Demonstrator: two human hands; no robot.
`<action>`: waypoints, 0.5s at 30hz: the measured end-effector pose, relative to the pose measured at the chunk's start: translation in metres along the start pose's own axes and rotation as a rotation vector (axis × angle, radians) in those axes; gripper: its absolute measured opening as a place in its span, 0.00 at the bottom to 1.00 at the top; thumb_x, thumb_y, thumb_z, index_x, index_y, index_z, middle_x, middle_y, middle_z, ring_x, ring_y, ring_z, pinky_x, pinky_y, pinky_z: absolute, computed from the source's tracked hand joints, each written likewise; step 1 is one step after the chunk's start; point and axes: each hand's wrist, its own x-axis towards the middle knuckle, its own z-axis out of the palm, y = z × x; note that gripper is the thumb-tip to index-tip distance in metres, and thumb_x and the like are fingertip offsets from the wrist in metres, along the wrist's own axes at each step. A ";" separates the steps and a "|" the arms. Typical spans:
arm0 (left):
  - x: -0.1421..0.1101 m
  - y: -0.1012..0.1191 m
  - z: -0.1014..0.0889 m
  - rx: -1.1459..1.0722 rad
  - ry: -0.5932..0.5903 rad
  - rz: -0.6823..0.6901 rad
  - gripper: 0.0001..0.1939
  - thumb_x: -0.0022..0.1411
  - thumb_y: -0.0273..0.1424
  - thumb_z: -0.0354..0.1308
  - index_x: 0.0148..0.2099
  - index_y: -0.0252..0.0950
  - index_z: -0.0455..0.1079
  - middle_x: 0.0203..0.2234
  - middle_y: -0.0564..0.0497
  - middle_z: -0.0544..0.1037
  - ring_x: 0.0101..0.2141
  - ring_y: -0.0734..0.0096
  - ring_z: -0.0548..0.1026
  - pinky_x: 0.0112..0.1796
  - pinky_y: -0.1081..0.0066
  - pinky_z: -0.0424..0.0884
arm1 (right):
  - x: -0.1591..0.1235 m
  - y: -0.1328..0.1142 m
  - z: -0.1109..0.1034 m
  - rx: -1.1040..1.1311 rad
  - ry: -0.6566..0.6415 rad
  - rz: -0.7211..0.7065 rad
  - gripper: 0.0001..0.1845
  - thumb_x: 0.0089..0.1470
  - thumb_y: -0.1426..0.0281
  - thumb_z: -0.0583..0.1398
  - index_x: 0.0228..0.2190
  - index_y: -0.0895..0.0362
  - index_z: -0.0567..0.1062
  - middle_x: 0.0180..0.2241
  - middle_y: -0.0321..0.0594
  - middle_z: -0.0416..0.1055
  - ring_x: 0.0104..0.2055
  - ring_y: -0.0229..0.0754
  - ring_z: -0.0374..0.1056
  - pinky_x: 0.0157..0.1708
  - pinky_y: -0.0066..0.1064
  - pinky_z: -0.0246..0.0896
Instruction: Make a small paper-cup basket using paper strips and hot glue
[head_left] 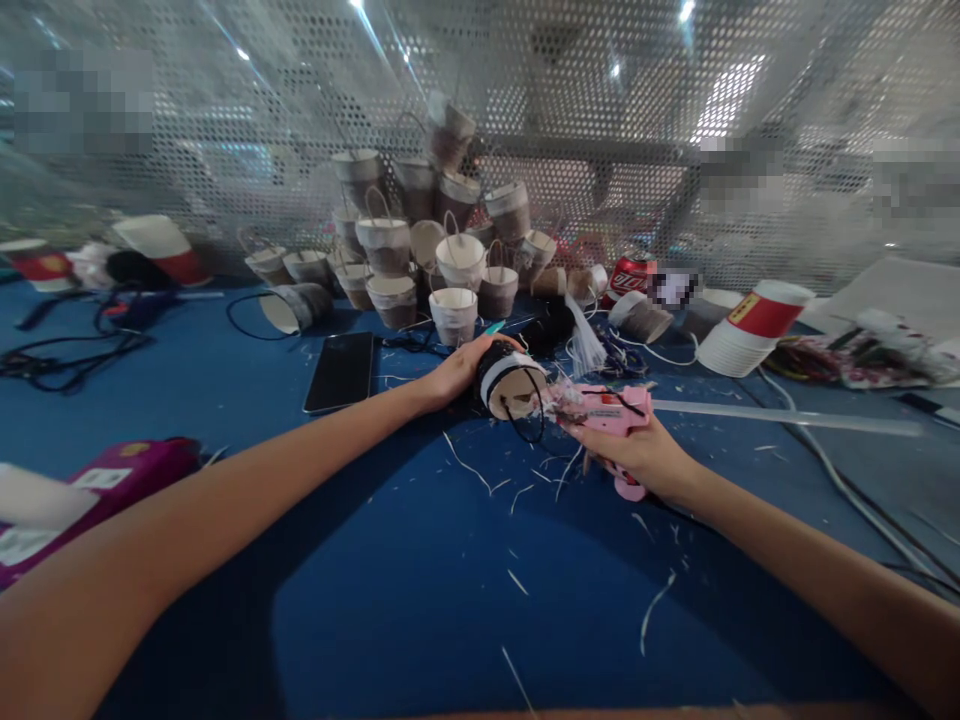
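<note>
My left hand (466,368) is closed round a small cup (513,391) wrapped in black and white, tipped so its open mouth shows. A thin black cord loops from the cup's rim. In my right hand (646,455) is a pink hot glue gun (609,408), its nozzle end close to the cup's rim; I cannot tell whether they touch. A long clear glue stick (787,417) sticks out of the gun's back to the right. Some of my left fingers are hidden behind the cup.
Many small handled cups (454,316) are stacked against the perforated metal screen (600,120). A black phone (340,372) lies left of my left hand. There are a red soda can (628,280), red-and-white paper cups (754,328), a purple packet (112,480), cables and thread scraps.
</note>
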 end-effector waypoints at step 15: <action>-0.001 0.004 0.001 0.012 0.008 -0.025 0.29 0.64 0.50 0.37 0.44 0.32 0.69 0.41 0.44 0.75 0.43 0.59 0.71 0.48 0.61 0.65 | -0.002 -0.003 -0.001 -0.004 -0.042 -0.013 0.15 0.38 0.62 0.67 0.28 0.58 0.73 0.13 0.29 0.64 0.13 0.31 0.58 0.12 0.23 0.58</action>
